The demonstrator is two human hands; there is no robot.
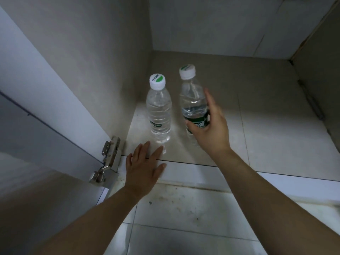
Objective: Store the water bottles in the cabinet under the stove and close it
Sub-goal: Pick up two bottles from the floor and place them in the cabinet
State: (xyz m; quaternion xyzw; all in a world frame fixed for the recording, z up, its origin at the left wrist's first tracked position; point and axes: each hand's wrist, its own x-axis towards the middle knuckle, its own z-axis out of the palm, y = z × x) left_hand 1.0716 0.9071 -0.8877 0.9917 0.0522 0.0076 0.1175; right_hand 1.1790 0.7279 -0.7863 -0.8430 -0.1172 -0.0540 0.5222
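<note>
1. Right-hand bottle: lower body partly covered by the right hand; base partly behind the wrist.
2. Finger contact on that bottle's far side: cannot be seen.
3. Its label: half covered, print too small to read (dark green band only).
4. Cabinet door: cut off by the left edge.
5. Cabinet's right wall: cut off by the right edge.
</note>
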